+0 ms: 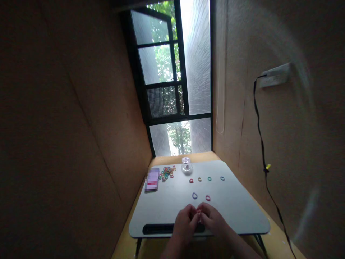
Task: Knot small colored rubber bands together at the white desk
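Near the front edge of the white table (172, 201), my left hand (185, 221) and my right hand (211, 217) meet at the fingertips. Both are closed around a small red band (198, 212), mostly hidden by the fingers. Just beyond them lie a purple band (194, 195) and a pink band (207, 198). Farther back is a row with a red band (191, 181), a yellow band (199, 179), a green band (209, 178) and a blue band (222, 178). A pile of mixed coloured bands (167, 172) sits at the back left.
A clear container (187, 167) stands at the table's back. A phone-like flat object (152, 179), partly pixelated, lies at the left edge. The black slot (157, 228) runs along the front, partly behind my hands. A black cable (260, 126) hangs on the right wall.
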Demonstrator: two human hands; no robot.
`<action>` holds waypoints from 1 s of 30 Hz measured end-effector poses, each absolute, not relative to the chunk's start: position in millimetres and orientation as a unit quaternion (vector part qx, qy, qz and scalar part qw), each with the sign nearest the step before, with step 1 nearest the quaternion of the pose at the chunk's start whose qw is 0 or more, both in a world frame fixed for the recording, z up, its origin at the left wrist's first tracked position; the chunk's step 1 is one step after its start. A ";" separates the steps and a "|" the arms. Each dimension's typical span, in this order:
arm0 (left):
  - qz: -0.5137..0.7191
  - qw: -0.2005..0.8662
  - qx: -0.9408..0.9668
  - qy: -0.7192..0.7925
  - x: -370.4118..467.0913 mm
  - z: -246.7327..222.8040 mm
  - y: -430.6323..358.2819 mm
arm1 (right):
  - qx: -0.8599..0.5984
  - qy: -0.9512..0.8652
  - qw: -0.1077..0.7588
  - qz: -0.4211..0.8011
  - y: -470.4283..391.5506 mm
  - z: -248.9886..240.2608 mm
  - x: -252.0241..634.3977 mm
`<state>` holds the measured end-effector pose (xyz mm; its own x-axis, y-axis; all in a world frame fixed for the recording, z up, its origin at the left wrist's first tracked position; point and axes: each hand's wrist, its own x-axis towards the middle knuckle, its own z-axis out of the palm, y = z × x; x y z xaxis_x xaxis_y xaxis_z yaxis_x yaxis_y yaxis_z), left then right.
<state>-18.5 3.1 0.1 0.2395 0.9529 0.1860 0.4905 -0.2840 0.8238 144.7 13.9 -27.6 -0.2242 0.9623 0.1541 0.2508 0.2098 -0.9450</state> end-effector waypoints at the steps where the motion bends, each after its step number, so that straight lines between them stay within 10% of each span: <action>1: 0.356 0.323 0.719 0.501 -18.4 0.7 3.8 | -0.463 -0.662 0.405 0.428 16.3 -26.9 144.9; 7: 0.381 0.301 0.715 0.503 -18.0 0.4 6.8 | -0.503 -0.710 0.290 0.398 30.2 -14.2 142.9; 30: 0.382 0.276 0.713 0.520 -16.2 -1.8 -1.8 | -0.483 -0.780 0.331 0.222 -0.9 -0.7 148.3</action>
<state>-16.2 -1.8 -1.8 0.1685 0.9514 0.2579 0.5303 -0.3080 0.7898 148.3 -0.9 -0.7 -0.3149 0.8999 0.3018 0.6055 0.4353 -0.6663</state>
